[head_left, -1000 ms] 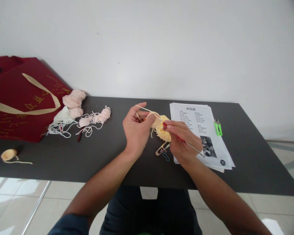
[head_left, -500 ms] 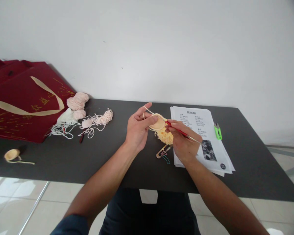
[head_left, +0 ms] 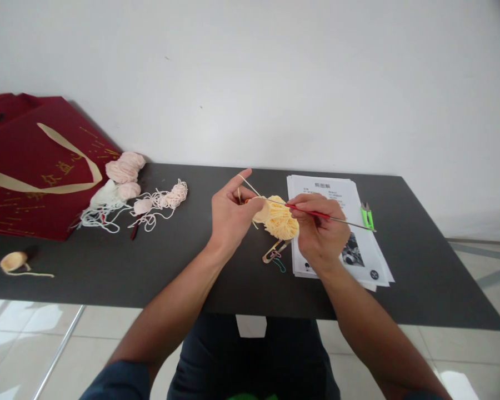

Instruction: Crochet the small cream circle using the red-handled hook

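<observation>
My left hand [head_left: 235, 214] pinches a pale yellow crocheted piece [head_left: 261, 212] between thumb and fingers. Its index finger is raised, with a strand of yarn [head_left: 246, 183] running from it down to the work. In my right hand [head_left: 320, 230] is a crochet hook [head_left: 316, 214] with a red grip, held like a pencil, its metal tip reaching left to the piece. Behind and between the hands lies a ball of yellow yarn [head_left: 282, 222]. Just below it are a large metal pin [head_left: 270, 253] and small coloured stitch markers [head_left: 279, 264].
Printed sheets [head_left: 370, 266] lie under my right hand, with green thread snips [head_left: 366, 215] at their edge. Pink yarn [head_left: 125, 166], white yarn [head_left: 102, 205] and a dark red bag [head_left: 37, 161] stand left. A small yellow crocheted piece [head_left: 14, 261] sits near the left front edge.
My right hand has drawn slightly to the right and turned, so the hook now lies flatter. More of the yellow yarn ball shows between my hands. The whole view has shifted slightly.
</observation>
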Tool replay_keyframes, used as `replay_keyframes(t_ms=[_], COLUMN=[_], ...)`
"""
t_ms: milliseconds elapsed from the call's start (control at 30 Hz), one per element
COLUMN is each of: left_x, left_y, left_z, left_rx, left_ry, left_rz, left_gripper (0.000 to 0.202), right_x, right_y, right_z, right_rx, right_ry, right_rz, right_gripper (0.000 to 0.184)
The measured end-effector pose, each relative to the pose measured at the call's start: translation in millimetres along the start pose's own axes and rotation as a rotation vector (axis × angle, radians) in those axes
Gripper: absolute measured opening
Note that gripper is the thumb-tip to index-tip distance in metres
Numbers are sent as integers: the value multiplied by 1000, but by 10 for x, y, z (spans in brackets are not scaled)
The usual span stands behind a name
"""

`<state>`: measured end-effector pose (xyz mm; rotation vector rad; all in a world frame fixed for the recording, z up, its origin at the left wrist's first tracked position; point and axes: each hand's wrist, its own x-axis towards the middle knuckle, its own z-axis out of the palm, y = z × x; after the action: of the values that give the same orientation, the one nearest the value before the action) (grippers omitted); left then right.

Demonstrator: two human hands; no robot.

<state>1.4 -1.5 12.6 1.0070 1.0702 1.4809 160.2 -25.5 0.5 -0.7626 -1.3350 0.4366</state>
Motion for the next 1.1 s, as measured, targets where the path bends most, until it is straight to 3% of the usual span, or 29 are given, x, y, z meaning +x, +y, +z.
replay_keyframes(t_ms=[233, 600, 867, 1100], left_x=[-37, 7, -13, -17], left_y=[-9, -12, -69, -66], left_z=[11, -32, -8, 12], left_rx=[134, 74, -95, -86], left_ry=[-36, -71, -140, -100], left_rz=[138, 97, 17, 32], left_gripper=[63, 57, 37, 28], right_x=[-13, 8, 38, -7], right_y=[-2, -31, 114, 135], right_z=[-7, -29, 39, 71], right_rx=[72, 189, 561, 540], right_ry=[83, 57, 89, 91], right_rz=[207, 266, 689, 760], right_gripper=[13, 14, 16, 14])
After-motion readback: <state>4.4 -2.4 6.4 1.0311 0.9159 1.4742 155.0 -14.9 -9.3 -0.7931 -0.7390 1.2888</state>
